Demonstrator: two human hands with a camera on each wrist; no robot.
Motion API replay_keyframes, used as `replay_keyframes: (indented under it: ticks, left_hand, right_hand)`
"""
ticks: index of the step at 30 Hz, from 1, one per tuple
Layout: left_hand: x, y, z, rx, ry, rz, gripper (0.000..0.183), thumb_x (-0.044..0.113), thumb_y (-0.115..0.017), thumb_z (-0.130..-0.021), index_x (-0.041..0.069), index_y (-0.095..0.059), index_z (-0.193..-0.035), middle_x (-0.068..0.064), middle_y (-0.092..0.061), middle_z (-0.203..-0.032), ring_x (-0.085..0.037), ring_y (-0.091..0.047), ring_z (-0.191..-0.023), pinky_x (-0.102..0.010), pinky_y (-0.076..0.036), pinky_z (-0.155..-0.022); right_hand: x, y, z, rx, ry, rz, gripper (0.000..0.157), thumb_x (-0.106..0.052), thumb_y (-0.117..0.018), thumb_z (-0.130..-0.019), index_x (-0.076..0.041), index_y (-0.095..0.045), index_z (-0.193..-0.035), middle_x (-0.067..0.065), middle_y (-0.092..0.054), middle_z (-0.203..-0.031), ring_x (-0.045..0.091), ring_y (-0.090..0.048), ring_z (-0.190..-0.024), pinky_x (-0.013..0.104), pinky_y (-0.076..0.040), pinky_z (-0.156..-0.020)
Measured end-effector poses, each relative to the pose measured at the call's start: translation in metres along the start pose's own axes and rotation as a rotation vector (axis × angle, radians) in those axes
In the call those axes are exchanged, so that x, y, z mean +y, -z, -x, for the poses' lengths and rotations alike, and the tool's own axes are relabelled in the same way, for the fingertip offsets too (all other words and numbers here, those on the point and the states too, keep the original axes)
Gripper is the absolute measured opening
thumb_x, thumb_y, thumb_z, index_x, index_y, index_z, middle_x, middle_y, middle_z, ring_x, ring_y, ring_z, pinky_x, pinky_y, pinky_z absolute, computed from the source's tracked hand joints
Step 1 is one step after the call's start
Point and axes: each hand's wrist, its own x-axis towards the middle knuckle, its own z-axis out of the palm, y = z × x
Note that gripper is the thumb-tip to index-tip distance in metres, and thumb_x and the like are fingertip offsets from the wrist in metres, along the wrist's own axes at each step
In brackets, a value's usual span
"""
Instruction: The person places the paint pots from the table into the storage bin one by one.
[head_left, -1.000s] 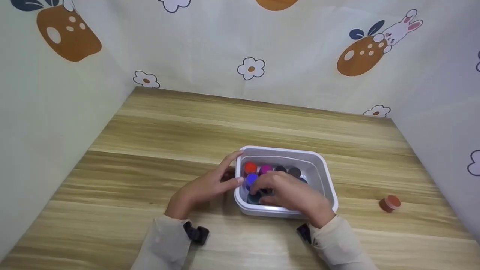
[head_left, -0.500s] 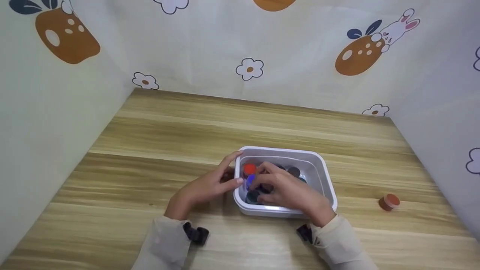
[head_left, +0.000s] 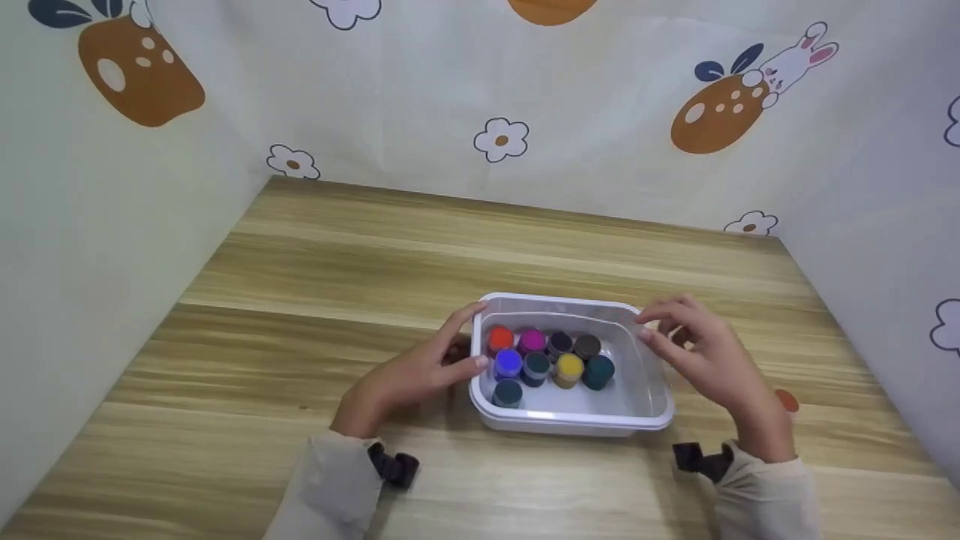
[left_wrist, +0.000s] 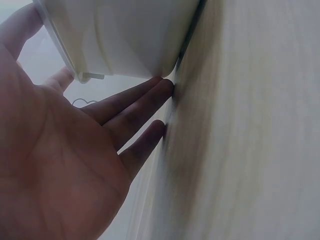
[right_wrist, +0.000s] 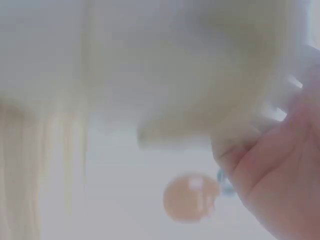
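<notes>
A white plastic box [head_left: 577,417] holds several small round pots in rough rows. Among them are a red pot [head_left: 501,337], a purple pot [head_left: 532,342], a blue pot [head_left: 508,363], a yellow pot [head_left: 569,367] and a teal pot [head_left: 598,372]; others look dark. At the box's left side my left hand [head_left: 409,379] touches the rim with thumb and forefinger, its other fingers extended below in the left wrist view. My right hand [head_left: 709,356] is at the right rim, thumb and forefinger bent loosely apart, no pot visible between them.
An orange-red pot [head_left: 787,401] stands on the wooden table [head_left: 360,255] right of the box, partly hidden behind my right wrist. Printed fabric walls [head_left: 390,90] border the table at the back and sides. The right wrist view is blurred.
My right hand has lifted out of the box and moved right to its rim. The yellow and teal pots are now uncovered. My left hand stays where it was.
</notes>
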Motion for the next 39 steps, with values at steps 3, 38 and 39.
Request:
replay_keyframes:
  ticks: [3, 38, 39]
  left_hand:
    - [0.0, 0.0, -0.001, -0.002, 0.002, 0.002, 0.077, 0.051, -0.058, -0.096, 0.049, -0.008, -0.155, -0.011, -0.036, -0.155, -0.031, -0.041, -0.14, -0.056, -0.034, -0.112]
    - [-0.001, 0.0, -0.001, 0.006, -0.025, -0.018, 0.075, 0.046, -0.058, -0.097, 0.046, -0.01, -0.155, -0.013, -0.039, -0.152, -0.033, -0.043, -0.137, -0.059, -0.037, -0.109]
    - [-0.001, 0.0, -0.001, 0.005, -0.028, -0.018, 0.075, 0.046, -0.058, -0.098, 0.046, -0.01, -0.155, -0.013, -0.039, -0.152, -0.033, -0.043, -0.137, -0.059, -0.037, -0.109]
  right_hand:
    - [0.019, 0.018, 0.015, 0.058, -0.107, 0.067, 0.013, -0.01, -0.071, -0.092, -0.007, -0.073, -0.104, 0.005, -0.064, -0.101, 0.003, -0.052, -0.081, 0.014, -0.046, -0.068]
    - [0.116, 0.078, 0.093, -0.113, -0.575, 0.165, 0.045, -0.009, -0.073, -0.088, 0.015, -0.056, -0.121, 0.019, -0.067, -0.104, -0.009, -0.049, -0.081, 0.011, -0.042, -0.07]
    - [0.115, 0.078, 0.094, -0.11, -0.577, 0.163, 0.045, -0.009, -0.073, -0.088, 0.015, -0.056, -0.121, 0.019, -0.067, -0.103, -0.009, -0.05, -0.081, 0.012, -0.043, -0.07]
